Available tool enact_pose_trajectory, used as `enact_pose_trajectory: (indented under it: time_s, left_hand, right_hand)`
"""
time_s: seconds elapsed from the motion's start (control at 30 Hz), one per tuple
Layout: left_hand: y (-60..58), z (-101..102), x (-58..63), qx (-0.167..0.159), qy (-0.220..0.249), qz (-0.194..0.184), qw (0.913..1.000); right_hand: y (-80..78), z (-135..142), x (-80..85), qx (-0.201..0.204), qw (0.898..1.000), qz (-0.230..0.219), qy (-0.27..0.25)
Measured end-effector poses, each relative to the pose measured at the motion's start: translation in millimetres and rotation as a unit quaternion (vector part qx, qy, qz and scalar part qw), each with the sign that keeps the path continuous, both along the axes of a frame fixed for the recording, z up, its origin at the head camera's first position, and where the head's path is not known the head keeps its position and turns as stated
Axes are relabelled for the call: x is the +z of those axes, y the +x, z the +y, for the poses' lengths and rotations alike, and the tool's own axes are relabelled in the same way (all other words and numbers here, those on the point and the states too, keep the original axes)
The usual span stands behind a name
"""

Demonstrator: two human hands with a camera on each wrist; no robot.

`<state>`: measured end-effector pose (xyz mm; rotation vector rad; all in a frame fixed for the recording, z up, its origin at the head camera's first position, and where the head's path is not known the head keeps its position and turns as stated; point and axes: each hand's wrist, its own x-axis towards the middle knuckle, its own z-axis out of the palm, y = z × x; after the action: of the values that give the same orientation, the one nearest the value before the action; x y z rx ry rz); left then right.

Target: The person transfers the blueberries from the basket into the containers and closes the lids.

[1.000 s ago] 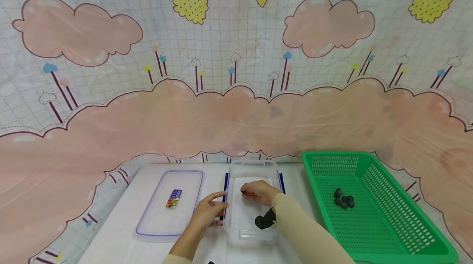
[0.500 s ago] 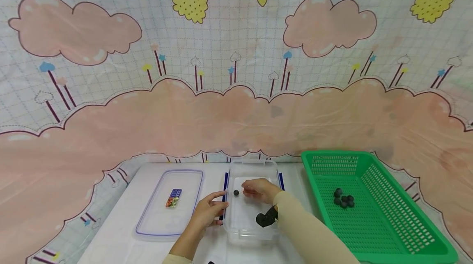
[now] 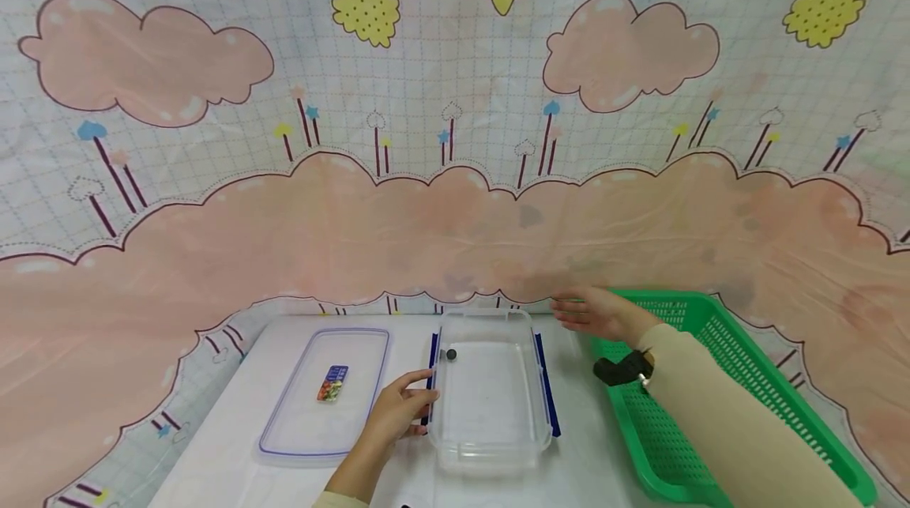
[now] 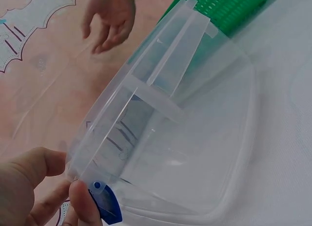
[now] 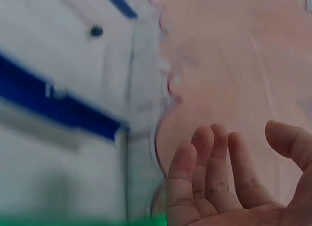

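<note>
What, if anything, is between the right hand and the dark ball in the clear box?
Sideways, the right wall of the clear box and its blue flap lie between the right hand and the dark ball. From above, nothing visible blocks it: the box is open on top.

White table surface (image 3: pixel 231 433) with three items, side by side.
Left: transparent blue-rimmed rectangular lid (image 3: pixel 309 423), lying flat. Center: transparent blue-latched plastic storage box (image 3: pixel 490 397), upright. Right: green perforated plastic basket (image 3: pixel 657 429).

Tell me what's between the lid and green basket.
Head view: the clear box, dark ball inside, left hand gripping its side, and, partly, the right hand.
</note>
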<state>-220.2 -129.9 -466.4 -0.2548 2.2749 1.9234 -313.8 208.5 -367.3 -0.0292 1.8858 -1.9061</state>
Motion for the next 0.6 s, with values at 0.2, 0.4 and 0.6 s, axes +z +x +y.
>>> enact_pose_trajectory:
  time_s: [0.2, 0.4, 0.6]
  left_hand:
    - [0.7, -0.9, 0.3, 0.004, -0.005, -0.002, 1.0]
    - [1.5, -2.6, -1.4, 0.004, -0.005, -0.004, 1.0]
    - [2.2, -2.6, -4.6, 0.001, -0.001, -0.006, 1.0]
  right_hand:
    - [10.1, 76.9, 6.1, -0.025, 0.999, -0.004, 0.03]
    - [25.2, 123.0, -9.9, -0.062, 0.995, -0.023, 0.079]
    - [35.8, 149.9, -32.6, -0.09, 0.985, -0.03, 0.142]
